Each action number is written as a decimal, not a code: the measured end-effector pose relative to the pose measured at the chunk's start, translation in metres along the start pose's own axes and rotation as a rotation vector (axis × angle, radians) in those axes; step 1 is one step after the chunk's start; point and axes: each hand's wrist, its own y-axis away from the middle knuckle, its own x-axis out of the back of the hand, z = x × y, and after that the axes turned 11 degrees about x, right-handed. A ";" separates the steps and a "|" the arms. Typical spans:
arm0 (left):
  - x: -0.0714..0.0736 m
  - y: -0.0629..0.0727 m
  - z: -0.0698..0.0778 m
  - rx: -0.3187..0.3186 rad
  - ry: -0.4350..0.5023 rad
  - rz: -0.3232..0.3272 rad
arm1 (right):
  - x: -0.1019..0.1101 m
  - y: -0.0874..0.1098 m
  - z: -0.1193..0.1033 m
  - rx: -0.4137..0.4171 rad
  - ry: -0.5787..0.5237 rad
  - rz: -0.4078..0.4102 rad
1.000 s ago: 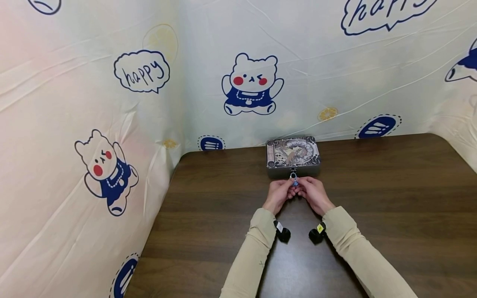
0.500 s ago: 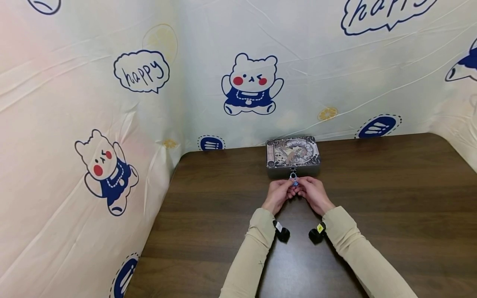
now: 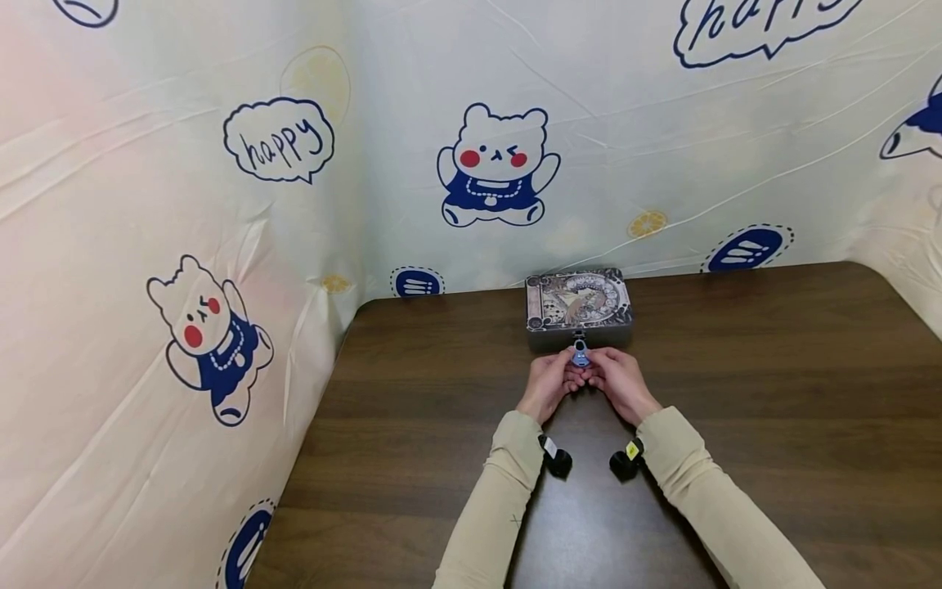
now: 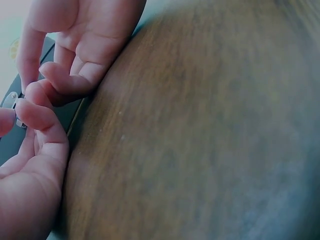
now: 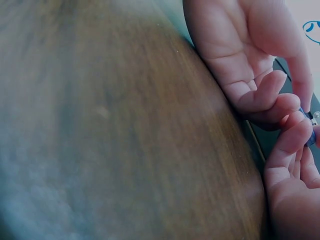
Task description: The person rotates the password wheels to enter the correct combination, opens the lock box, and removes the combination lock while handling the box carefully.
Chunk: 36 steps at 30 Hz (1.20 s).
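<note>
A small blue padlock (image 3: 580, 357) with a silvery shackle is right at the front latch (image 3: 579, 336) of a dark metal box (image 3: 579, 341) with an ornate printed lid. My left hand (image 3: 546, 384) pinches the padlock from the left side. From the other side my right hand (image 3: 621, 383) pinches it too, and the curled fingers of both hands meet beneath it. In the right wrist view only a sliver of the blue padlock (image 5: 311, 138) shows past the fingers, which hide the rest.
The box stands at the back of a brown wooden table (image 3: 412, 425), close to a pale curtain (image 3: 397, 164) printed with cartoon bears. More of this cloth hangs along the left and right sides. Dark wrist cameras (image 3: 560, 464) sit inside both sleeves.
The left thumb has shifted off the padlock's front, so more of its blue face shows. The box has stayed in place, and both arms have hardly moved.
</note>
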 end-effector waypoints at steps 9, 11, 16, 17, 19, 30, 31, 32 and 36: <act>-0.001 0.003 0.001 -0.007 -0.023 0.005 | 0.001 0.000 -0.001 -0.011 -0.012 -0.001; -0.001 0.003 0.001 -0.010 -0.025 0.005 | 0.001 0.000 -0.001 -0.014 -0.017 0.002; -0.002 0.002 0.000 -0.022 -0.037 0.020 | 0.001 -0.001 -0.001 -0.014 -0.018 0.000; -0.002 0.001 0.000 -0.025 -0.039 0.025 | 0.001 -0.001 -0.001 -0.012 -0.017 -0.001; -0.003 0.002 0.000 -0.031 -0.043 0.034 | 0.001 -0.001 -0.001 -0.011 -0.014 -0.001; -0.004 0.003 0.001 -0.048 -0.037 0.048 | 0.000 -0.001 -0.002 0.000 -0.008 0.005; -0.004 0.004 0.001 -0.048 -0.039 0.050 | 0.000 -0.001 -0.002 -0.001 -0.007 0.006; -0.004 0.004 0.001 -0.047 -0.040 0.051 | 0.001 -0.001 -0.002 -0.002 -0.005 0.006; -0.004 0.005 0.001 -0.051 -0.039 0.048 | 0.001 -0.001 -0.001 -0.004 0.001 0.004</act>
